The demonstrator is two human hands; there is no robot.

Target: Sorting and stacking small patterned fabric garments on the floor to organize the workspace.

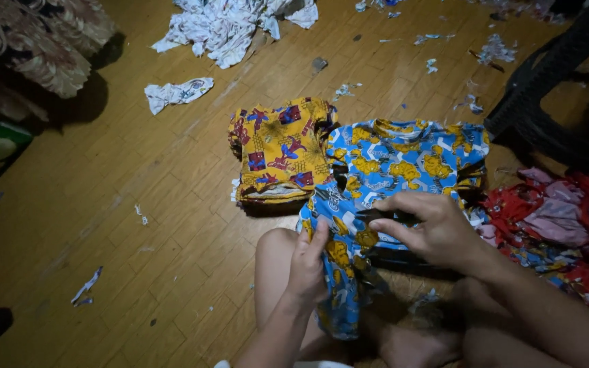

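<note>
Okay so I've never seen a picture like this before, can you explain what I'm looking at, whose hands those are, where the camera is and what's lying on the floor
There is no machine here. A person sits on a wooden floor, and the single picture comes from a camera worn on their head, looking down at their own bare hands and knees.

The left hand pinches the edge of a blue garment with yellow print, part of which drapes over the knee. The right hand rests on the same cloth, fingers spread; whether it closes a grip on the cloth is hard to tell.

Beside it lies a folded yellow garment with red and blue print. To the right is a red cloth pile, and at the top a heap of white cloth scraps. Small scraps are scattered about.
</note>
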